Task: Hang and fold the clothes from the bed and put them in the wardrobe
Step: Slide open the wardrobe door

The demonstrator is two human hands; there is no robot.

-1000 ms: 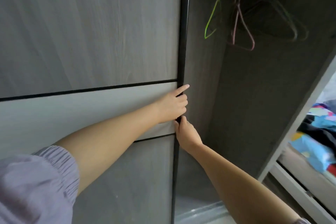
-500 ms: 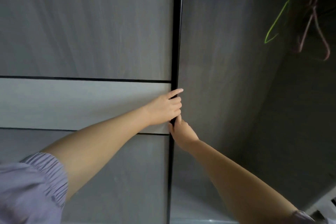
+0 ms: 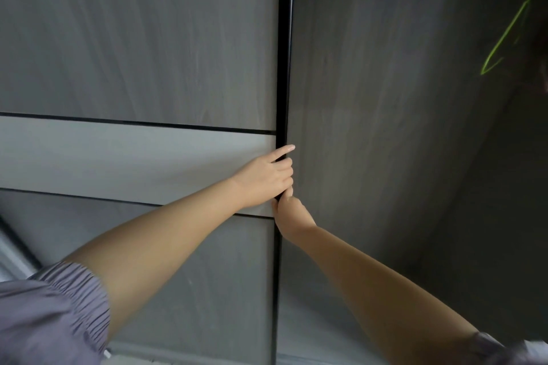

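**Two hands on the wardrobe door edge**

Head view: The wardrobe door [image 3: 142, 68] fills the left of the frame. It is grey wood with a pale band across the middle and a thin black edge [image 3: 285, 68]. The left hand [image 3: 267, 178] curls its fingers round that black edge, pointer finger straight. The right hand [image 3: 292, 218] grips the same edge just below, touching the left. To the right the wardrobe [image 3: 400, 127] is dark and open inside. A green hanger [image 3: 504, 35] hangs at the upper right. No clothes or writing show.

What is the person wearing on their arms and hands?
Both arms are bare below short sleeves. The left sleeve is lilac-grey with a gathered, puffy cuff. Only a sliver of the right sleeve shows. The left hand and right hand show no gloves or rings.
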